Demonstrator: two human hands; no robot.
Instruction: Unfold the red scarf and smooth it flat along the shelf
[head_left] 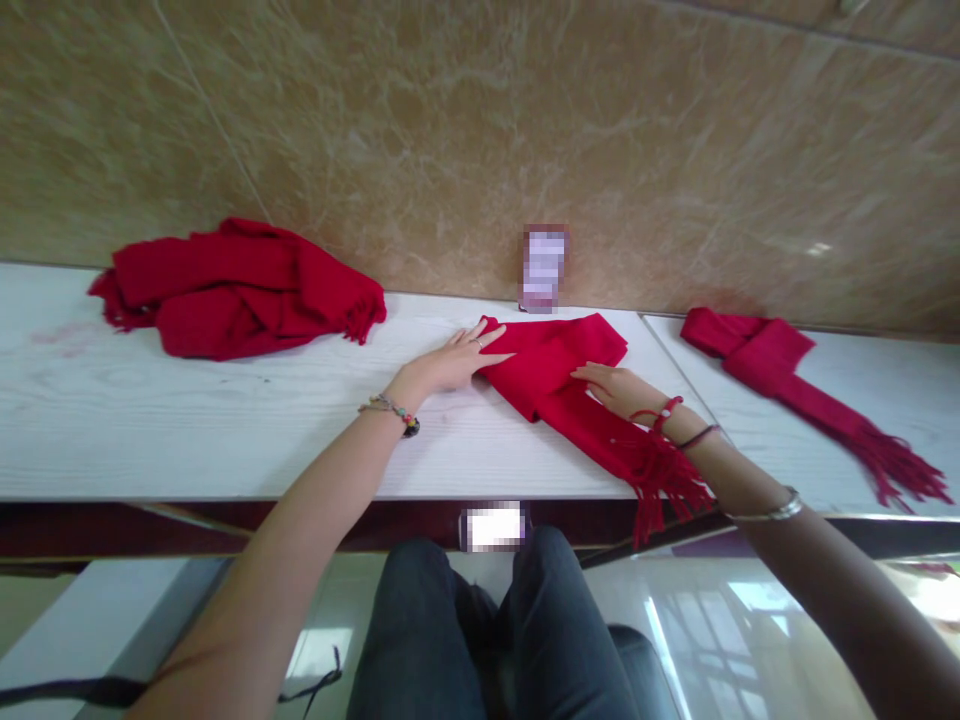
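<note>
**Both hands flat on a half-folded red scarf, centre of the frame**

The left hand's fingers [491,340] are stretched out straight and together, with the tips resting on the upper left corner of the red scarf [555,372]; they grip nothing. The left hand [454,365] lies palm down, partly on the cloth and partly on the white table [225,430]. The right hand [621,388] is also spread and flat, pressing on the scarf's lower right part with nothing pinched.

The scarf lies just right of centre, doubled over near the wall. Its narrow end runs down and right until the fringe [664,485] hangs over the table's front edge beside the right wrist.

This looks like a smoothing step, holding a fresh fold flat. Another fold would call for the fingers to close on an edge or on the fringed end, with one palm keeping the cloth pinned.

A heap of red scarves [232,290] sits in the upper left. A single scarf [787,380] lies stretched out at the right, well apart.
</note>
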